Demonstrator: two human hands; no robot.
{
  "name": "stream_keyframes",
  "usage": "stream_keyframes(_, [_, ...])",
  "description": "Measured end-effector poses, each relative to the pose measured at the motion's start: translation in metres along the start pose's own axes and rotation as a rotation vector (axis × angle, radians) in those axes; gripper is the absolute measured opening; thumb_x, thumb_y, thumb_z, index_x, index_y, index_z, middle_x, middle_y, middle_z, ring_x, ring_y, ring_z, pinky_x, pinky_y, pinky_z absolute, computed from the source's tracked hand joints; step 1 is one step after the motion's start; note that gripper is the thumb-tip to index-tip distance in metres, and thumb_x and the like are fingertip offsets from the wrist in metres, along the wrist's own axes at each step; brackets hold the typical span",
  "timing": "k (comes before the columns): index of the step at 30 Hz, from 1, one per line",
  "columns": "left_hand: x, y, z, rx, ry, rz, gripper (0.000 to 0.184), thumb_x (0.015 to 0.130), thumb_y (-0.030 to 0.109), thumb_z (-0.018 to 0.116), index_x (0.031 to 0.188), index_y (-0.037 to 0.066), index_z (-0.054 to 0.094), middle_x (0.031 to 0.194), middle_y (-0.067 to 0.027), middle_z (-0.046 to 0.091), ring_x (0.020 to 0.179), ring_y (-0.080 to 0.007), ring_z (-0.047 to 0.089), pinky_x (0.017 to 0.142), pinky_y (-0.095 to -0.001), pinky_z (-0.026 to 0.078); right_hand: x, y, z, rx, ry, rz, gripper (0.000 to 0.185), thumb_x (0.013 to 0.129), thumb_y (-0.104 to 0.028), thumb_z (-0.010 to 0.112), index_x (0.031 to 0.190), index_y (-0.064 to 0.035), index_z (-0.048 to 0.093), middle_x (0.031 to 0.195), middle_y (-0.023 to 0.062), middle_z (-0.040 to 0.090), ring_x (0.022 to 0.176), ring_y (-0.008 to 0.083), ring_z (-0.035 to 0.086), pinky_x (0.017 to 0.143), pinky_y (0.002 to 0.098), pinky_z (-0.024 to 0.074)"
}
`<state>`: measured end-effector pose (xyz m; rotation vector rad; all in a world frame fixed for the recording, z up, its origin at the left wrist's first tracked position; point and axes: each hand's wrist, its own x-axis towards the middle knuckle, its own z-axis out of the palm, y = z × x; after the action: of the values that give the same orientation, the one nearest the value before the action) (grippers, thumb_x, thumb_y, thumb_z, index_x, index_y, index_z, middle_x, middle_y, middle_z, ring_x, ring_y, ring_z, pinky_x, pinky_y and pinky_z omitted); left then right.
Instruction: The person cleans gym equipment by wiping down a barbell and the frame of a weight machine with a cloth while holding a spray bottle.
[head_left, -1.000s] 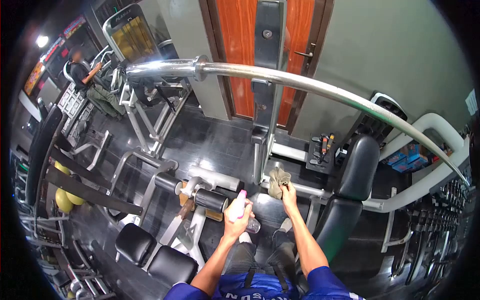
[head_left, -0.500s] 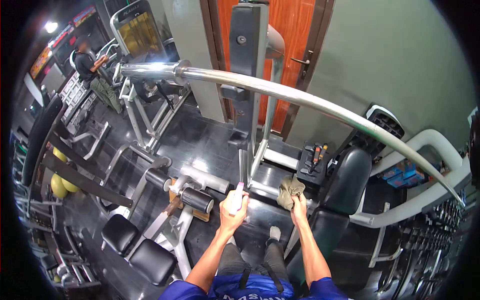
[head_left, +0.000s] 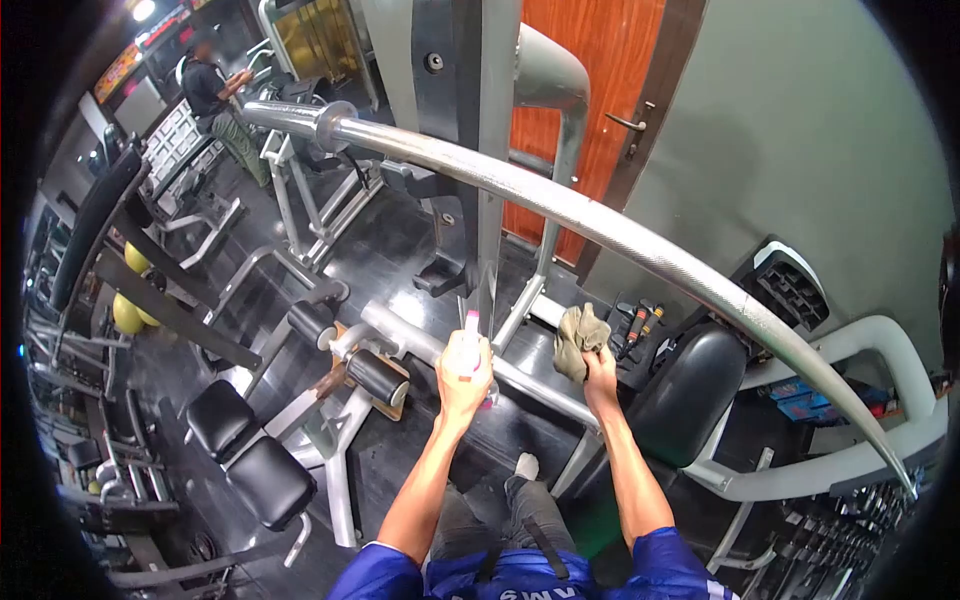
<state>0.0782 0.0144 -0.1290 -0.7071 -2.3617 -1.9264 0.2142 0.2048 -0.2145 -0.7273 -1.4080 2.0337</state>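
My left hand [head_left: 463,380] is wrapped round a small spray bottle [head_left: 472,325] with a white and pink top; most of its body is hidden by my fingers. In my right hand [head_left: 600,378] is a crumpled olive-brown cloth [head_left: 578,342], bunched above the fingers. A long steel barbell [head_left: 560,205] runs across in front of me, resting on a dark rack upright [head_left: 450,120]. Both hands are on the near side of the bar and apart from it.
A black padded bench [head_left: 695,385] stands at my right, beside orange-and-black handled tools [head_left: 640,325]. Left of me is a machine with black seat pads [head_left: 265,480] and rollers [head_left: 376,376]. Another person [head_left: 215,100] stands far left. A wooden door [head_left: 610,60] is behind the rack.
My view has shifted closer to the bar and rack. Both hands have moved up and forward, the left with the spray bottle, the right raising the cloth.
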Motion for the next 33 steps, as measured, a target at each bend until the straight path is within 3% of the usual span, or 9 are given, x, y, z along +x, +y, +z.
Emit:
stream_keyframes(10, [0.02,-0.004,0.003,0.079,0.038,0.137,0.009,0.087,0.005,0.065,0.093,0.0,0.06,0.063,-0.0024,0.061,0.051,-0.0096,0.061,0.048,-0.0241,0.049,0.101,-0.047,0.108,0.027,-0.008,-0.254,0.033,0.095,-0.018,0.055,0.123,0.0008,0.054,0.116,0.0072,0.061,0.105,0.0155,0.055,0.094,0.0298,0.0419])
stream_keyframes(13, [-0.004,0.012,-0.007,-0.059,0.001,-0.099,0.008,0.086,0.007,0.065,0.088,0.002,0.06,0.062,-0.006,0.06,0.052,-0.0123,0.061,0.049,-0.0282,0.047,0.112,-0.061,0.168,0.008,0.081,-0.38,0.037,0.093,-0.003,0.053,0.13,-0.0021,0.053,0.118,0.0068,0.061,0.101,0.016,0.058,0.092,0.0305,0.0444])
stream_keyframes(15, [-0.027,-0.002,-0.018,-0.097,-0.011,-0.163,0.008,0.087,0.007,0.066,0.09,0.001,0.061,0.065,-0.0017,0.06,0.054,-0.0091,0.061,0.049,-0.0248,0.05,0.092,-0.077,0.2,-0.146,-0.024,-0.575,0.05,0.089,0.006,0.05,0.137,-0.0073,0.05,0.128,0.0129,0.059,0.111,0.0243,0.06,0.097,0.0329,0.0436])
stream_keyframes(17, [-0.053,-0.021,-0.032,-0.112,-0.027,-0.183,0.004,0.088,0.001,0.062,0.091,-0.001,0.059,0.073,-0.0045,0.063,0.055,-0.0103,0.063,0.049,-0.024,0.051,0.089,-0.05,0.213,-0.468,0.128,-0.86,0.059,0.081,0.013,0.044,0.136,-0.0071,0.052,0.142,0.025,0.043,0.132,0.0396,0.042,0.106,0.0384,0.0375])
stream_keyframes(21, [-0.096,-0.032,-0.057,-0.129,-0.067,-0.332,0.005,0.089,0.001,0.06,0.092,-0.003,0.059,0.079,-0.0074,0.063,0.058,-0.0112,0.063,0.053,-0.0257,0.054,0.067,0.059,0.192,-0.535,0.166,-0.616,0.064,0.074,0.01,0.045,0.135,-0.0064,0.052,0.141,0.0292,0.041,0.13,0.042,0.043,0.106,0.04,0.0395])
stream_keyframes(23, [-0.109,-0.036,-0.061,-0.156,-0.08,-0.393,0.006,0.089,0.001,0.061,0.092,-0.003,0.059,0.079,-0.0072,0.063,0.057,-0.0116,0.063,0.053,-0.0263,0.054,0.046,0.124,0.179,-0.499,0.218,-0.379,0.045,0.081,0.001,0.049,0.126,0.0013,0.057,0.134,0.0258,0.052,0.121,0.0367,0.054,0.097,0.037,0.0456])
stream_keyframes(25, [-0.11,-0.033,-0.064,-0.175,-0.091,-0.379,0.006,0.089,0.0,0.062,0.093,-0.004,0.059,0.08,-0.0077,0.063,0.058,-0.0125,0.063,0.053,-0.0264,0.054,0.035,0.157,0.163,-0.182,0.168,0.283,0.028,0.089,-0.009,0.051,0.112,0.0037,0.062,0.116,0.0152,0.064,0.102,0.0237,0.062,0.084,0.0342,0.0484])
stream_keyframes(29, [-0.109,-0.028,-0.073,-0.2,-0.118,-0.325,0.006,0.089,-0.001,0.061,0.093,-0.004,0.058,0.082,-0.009,0.064,0.058,-0.0136,0.064,0.053,-0.0264,0.054,0.073,0.205,0.147,0.225,0.34,0.134,0.025,0.092,-0.016,0.055,0.112,-0.0015,0.062,0.098,0.0038,0.063,0.085,0.0136,0.058,0.078,0.0318,0.0465])
stream_keyframes(33, [-0.111,-0.026,-0.081,-0.195,-0.148,-0.333,0.006,0.089,-0.001,0.061,0.094,-0.004,0.058,0.083,-0.0095,0.064,0.059,-0.0137,0.065,0.053,-0.0267,0.054,0.119,0.037,0.173,-0.206,0.238,-0.231,0.031,0.089,-0.005,0.049,0.118,0.0009,0.057,0.103,0.0139,0.064,0.096,0.0221,0.059,0.087,0.0344,0.0442])
